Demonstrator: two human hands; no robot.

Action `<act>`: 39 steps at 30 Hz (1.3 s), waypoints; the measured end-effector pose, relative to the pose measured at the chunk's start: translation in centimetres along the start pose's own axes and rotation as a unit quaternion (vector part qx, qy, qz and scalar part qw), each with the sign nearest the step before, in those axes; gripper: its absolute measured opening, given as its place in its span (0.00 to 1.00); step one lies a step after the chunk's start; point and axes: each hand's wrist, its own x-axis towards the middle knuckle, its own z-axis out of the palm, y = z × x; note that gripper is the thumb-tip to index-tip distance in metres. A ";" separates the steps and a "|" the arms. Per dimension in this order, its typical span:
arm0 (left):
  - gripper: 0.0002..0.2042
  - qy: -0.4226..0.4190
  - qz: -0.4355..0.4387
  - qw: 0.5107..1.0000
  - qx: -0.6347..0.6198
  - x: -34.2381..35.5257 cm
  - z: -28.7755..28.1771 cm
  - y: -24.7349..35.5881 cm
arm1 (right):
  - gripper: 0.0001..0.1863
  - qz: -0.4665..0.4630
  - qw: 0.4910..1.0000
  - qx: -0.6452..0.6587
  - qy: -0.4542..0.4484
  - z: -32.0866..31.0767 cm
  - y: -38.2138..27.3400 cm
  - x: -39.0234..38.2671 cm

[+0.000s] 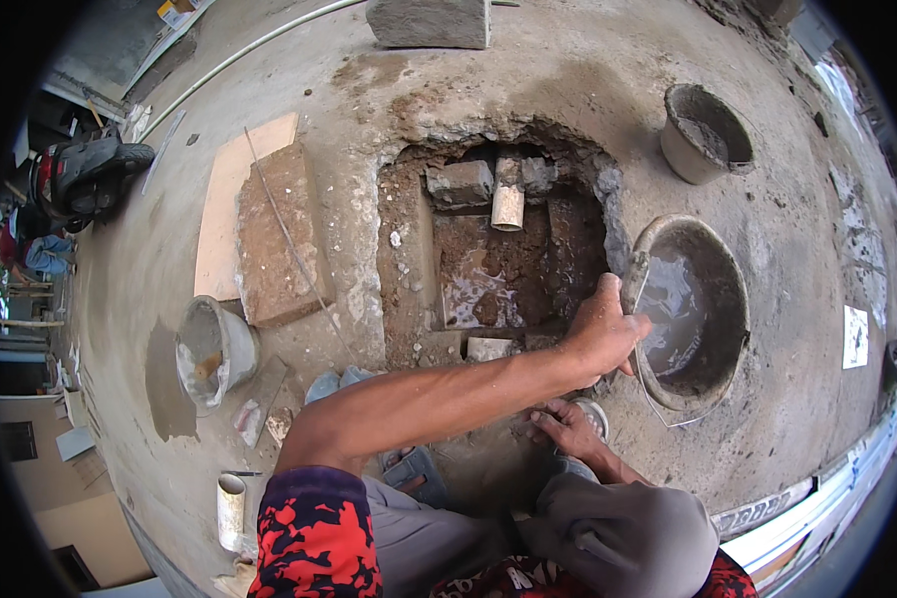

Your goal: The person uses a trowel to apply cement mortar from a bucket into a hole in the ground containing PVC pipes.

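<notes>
My left hand (613,329) reaches across to a large grey bucket (723,309) with cloudy liquid and grips its near left rim, beside the wire handle. My right hand (568,431) is lower down, fingers curled by a small pale container (596,419), partly hidden; what they hold is unclear. Ahead is a broken square pit (543,254) with muddy water at the bottom. A pale pipe (507,194) juts into it between two blocks (458,182) at its far side.
A second bucket (696,154) stands back right, a pail (209,359) at left beside boards (277,229), a pipe offcut (229,508) lower left. A concrete block (429,22) lies beyond the pit. A parked scooter (80,184) and another person (40,254) are far left.
</notes>
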 end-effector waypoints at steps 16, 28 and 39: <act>0.37 -0.204 -0.071 0.964 0.155 2.3 19.1 -16.7 | 0.16 0.008 0.985 0.163 0.057 -3.1 -1.5 0.5; 0.19 -0.036 0.202 0.857 0.472 -5.0 -20.1 2.7 | 0.13 -0.008 0.997 -0.071 -0.032 0.5 -8.6 5.7; 0.25 0.799 0.097 0.456 0.379 -38.9 -55.7 -6.0 | 0.26 -0.216 0.789 -0.491 -0.300 21.9 -26.7 15.4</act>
